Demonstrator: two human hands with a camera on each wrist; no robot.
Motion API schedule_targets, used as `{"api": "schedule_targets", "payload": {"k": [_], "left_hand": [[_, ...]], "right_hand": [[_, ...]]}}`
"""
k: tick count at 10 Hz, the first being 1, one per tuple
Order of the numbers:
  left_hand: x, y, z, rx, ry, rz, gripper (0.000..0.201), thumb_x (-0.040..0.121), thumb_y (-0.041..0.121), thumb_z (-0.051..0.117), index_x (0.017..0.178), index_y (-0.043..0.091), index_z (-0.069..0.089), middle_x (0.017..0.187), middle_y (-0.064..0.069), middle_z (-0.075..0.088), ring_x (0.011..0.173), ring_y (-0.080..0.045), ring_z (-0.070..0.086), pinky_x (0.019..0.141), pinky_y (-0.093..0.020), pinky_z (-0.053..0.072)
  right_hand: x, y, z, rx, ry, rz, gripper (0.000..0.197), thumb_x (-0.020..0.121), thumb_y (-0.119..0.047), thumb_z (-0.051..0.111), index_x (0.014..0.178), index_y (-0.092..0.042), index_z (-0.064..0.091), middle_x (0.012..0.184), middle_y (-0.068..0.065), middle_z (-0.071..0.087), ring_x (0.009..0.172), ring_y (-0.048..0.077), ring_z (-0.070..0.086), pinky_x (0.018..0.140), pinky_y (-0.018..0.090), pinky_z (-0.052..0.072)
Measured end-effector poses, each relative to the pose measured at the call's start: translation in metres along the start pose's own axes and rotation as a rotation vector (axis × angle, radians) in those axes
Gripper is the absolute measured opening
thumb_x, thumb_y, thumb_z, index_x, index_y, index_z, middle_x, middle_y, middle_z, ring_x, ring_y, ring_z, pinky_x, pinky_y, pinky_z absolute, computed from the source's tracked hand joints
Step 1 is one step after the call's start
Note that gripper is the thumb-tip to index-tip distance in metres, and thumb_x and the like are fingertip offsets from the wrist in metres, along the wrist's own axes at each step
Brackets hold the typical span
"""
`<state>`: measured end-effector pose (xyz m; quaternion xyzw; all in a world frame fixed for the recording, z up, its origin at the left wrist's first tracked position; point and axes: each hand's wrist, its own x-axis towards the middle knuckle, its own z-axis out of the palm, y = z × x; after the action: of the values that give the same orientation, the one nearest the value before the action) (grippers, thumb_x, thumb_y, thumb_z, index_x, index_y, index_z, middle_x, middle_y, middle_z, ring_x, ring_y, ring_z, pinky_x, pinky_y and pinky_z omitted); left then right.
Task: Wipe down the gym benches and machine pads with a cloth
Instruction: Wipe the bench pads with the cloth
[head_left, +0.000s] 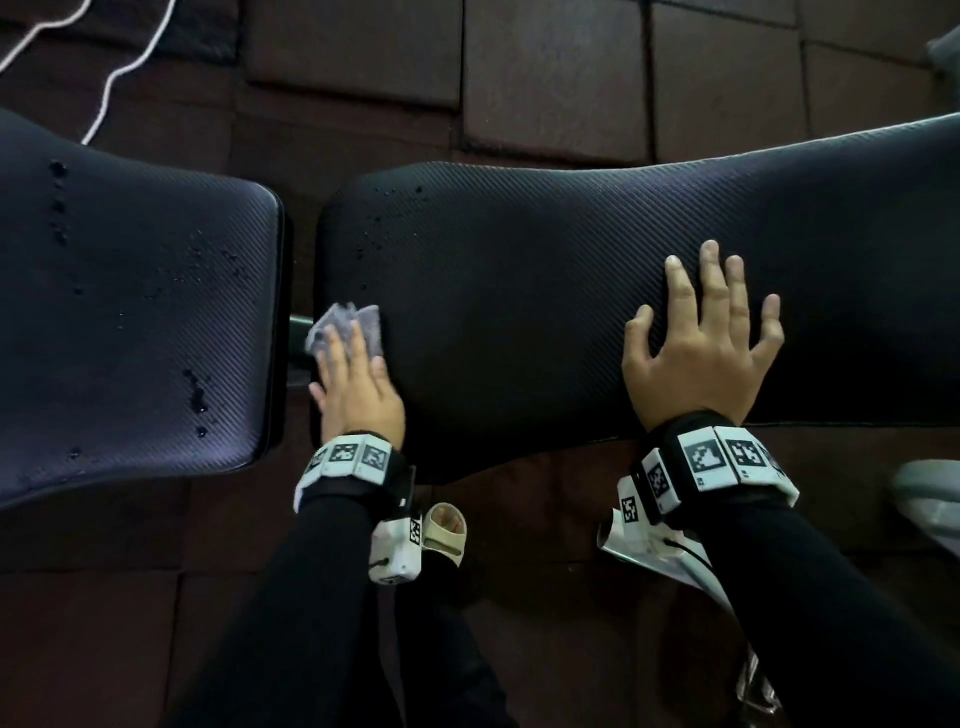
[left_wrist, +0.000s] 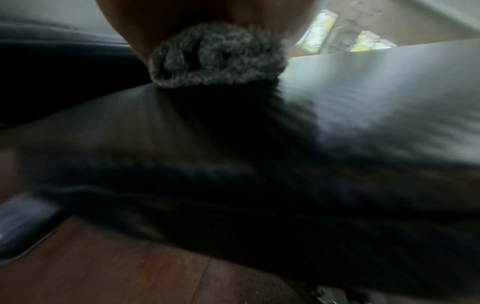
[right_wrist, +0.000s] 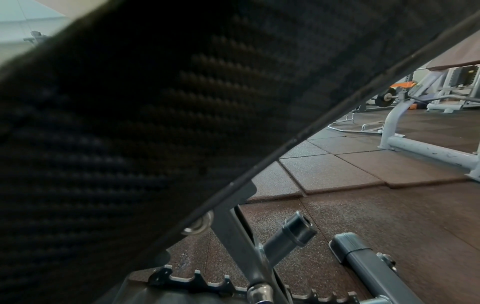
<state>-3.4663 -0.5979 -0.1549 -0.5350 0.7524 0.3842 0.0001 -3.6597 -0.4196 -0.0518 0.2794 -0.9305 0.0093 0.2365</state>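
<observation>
A black textured bench lies across the head view as two pads: a seat pad (head_left: 130, 312) on the left and a long back pad (head_left: 519, 291) on the right. Water droplets (head_left: 195, 389) dot the seat pad, and a few sit at the back pad's far left end. My left hand (head_left: 353, 384) presses a bunched grey cloth (head_left: 337, 322) onto the back pad's left near corner, fingers laid straight over it. In the left wrist view the cloth (left_wrist: 218, 57) sits rolled under my hand (left_wrist: 182, 18). My right hand (head_left: 701, 343) lies flat on the back pad, fingers spread, holding nothing.
Brown rubber floor tiles (head_left: 556, 67) surround the bench. A white cable (head_left: 119, 73) runs over the floor at the far left. Under the pad (right_wrist: 130, 123) stands the bench frame with a notched adjuster (right_wrist: 207, 283). Another machine's grey frame (right_wrist: 415, 144) stands to the right.
</observation>
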Motion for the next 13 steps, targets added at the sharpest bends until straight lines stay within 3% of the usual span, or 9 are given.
{"api": "schedule_targets", "payload": {"k": [1, 2, 4, 6, 7, 8, 9, 11, 13], "left_hand": [[-0.011, -0.019, -0.005, -0.125, 0.056, -0.223, 0.051, 0.102, 0.02, 0.026, 0.151, 0.015, 0.011, 0.16, -0.008, 0.002, 0.146, -0.026, 0.0, 0.114, -0.051, 0.003], [-0.043, -0.02, 0.001, -0.183, 0.079, -0.292, 0.051, 0.102, 0.018, 0.028, 0.151, 0.013, 0.013, 0.159, -0.008, 0.001, 0.146, -0.029, 0.0, 0.115, -0.051, 0.005], [-0.068, 0.007, 0.01, -0.188, 0.002, -0.204, 0.053, 0.102, 0.022, 0.03, 0.151, 0.016, 0.011, 0.16, -0.001, -0.004, 0.145, -0.03, -0.012, 0.115, -0.047, -0.001], [-0.003, 0.003, 0.0, -0.018, -0.039, -0.153, 0.054, 0.103, 0.025, 0.026, 0.151, 0.008, 0.008, 0.159, -0.01, -0.001, 0.145, -0.032, -0.004, 0.115, -0.048, 0.0], [0.022, 0.003, -0.005, -0.087, -0.031, -0.206, 0.055, 0.102, 0.03, 0.026, 0.151, 0.014, 0.006, 0.16, -0.007, -0.002, 0.145, -0.036, -0.002, 0.115, -0.054, 0.004], [0.048, 0.008, -0.008, -0.079, -0.031, -0.188, 0.056, 0.103, 0.031, 0.027, 0.151, 0.017, 0.004, 0.16, -0.004, -0.003, 0.145, -0.036, -0.001, 0.116, -0.051, 0.004], [0.087, 0.022, -0.015, -0.028, -0.055, -0.124, 0.056, 0.103, 0.031, 0.025, 0.151, 0.012, 0.003, 0.159, -0.008, -0.003, 0.146, -0.032, -0.003, 0.116, -0.044, -0.002], [0.137, 0.084, -0.016, -0.03, -0.133, 0.086, 0.058, 0.102, 0.034, 0.027, 0.152, 0.017, 0.002, 0.16, -0.002, -0.006, 0.143, -0.036, -0.013, 0.114, -0.049, -0.005], [0.073, 0.093, -0.004, 0.028, -0.18, 0.449, 0.058, 0.101, 0.022, 0.035, 0.15, 0.013, 0.006, 0.159, -0.004, -0.003, 0.145, -0.032, -0.009, 0.113, -0.044, -0.002]], "right_hand": [[0.0, 0.0, 0.0, 0.004, -0.003, 0.003, 0.042, 0.095, -0.038, 0.039, 0.132, -0.022, 0.051, 0.147, 0.002, 0.04, 0.138, 0.018, 0.032, 0.112, 0.046, 0.018], [0.0, 0.0, 0.0, 0.003, -0.007, 0.004, 0.042, 0.095, -0.038, 0.039, 0.132, -0.022, 0.05, 0.147, 0.002, 0.04, 0.138, 0.018, 0.032, 0.112, 0.046, 0.018], [0.0, 0.0, 0.0, -0.012, -0.022, 0.007, 0.043, 0.095, -0.039, 0.038, 0.133, -0.023, 0.049, 0.148, 0.001, 0.038, 0.139, 0.017, 0.03, 0.113, 0.046, 0.017], [0.0, 0.0, 0.001, -0.024, -0.018, 0.007, 0.042, 0.095, -0.039, 0.039, 0.133, -0.024, 0.048, 0.148, 0.0, 0.039, 0.139, 0.017, 0.03, 0.112, 0.046, 0.017], [0.0, 0.0, 0.002, -0.037, -0.024, 0.011, 0.042, 0.095, -0.039, 0.039, 0.133, -0.024, 0.047, 0.148, -0.001, 0.038, 0.139, 0.016, 0.03, 0.113, 0.045, 0.017], [0.0, -0.001, 0.002, -0.05, -0.023, 0.013, 0.043, 0.094, -0.039, 0.04, 0.133, -0.024, 0.048, 0.148, -0.001, 0.038, 0.139, 0.016, 0.03, 0.112, 0.045, 0.018], [0.0, -0.001, 0.002, -0.055, -0.035, 0.018, 0.043, 0.093, -0.039, 0.041, 0.133, -0.025, 0.048, 0.148, -0.002, 0.038, 0.139, 0.016, 0.029, 0.112, 0.045, 0.018], [0.0, 0.0, 0.004, -0.07, -0.05, 0.022, 0.044, 0.092, -0.039, 0.043, 0.133, -0.025, 0.047, 0.148, -0.003, 0.037, 0.14, 0.015, 0.027, 0.113, 0.045, 0.017], [0.001, -0.002, 0.001, -0.08, -0.071, 0.031, 0.045, 0.091, -0.039, 0.044, 0.134, -0.024, 0.047, 0.148, -0.003, 0.038, 0.14, 0.016, 0.028, 0.113, 0.045, 0.017]]}}
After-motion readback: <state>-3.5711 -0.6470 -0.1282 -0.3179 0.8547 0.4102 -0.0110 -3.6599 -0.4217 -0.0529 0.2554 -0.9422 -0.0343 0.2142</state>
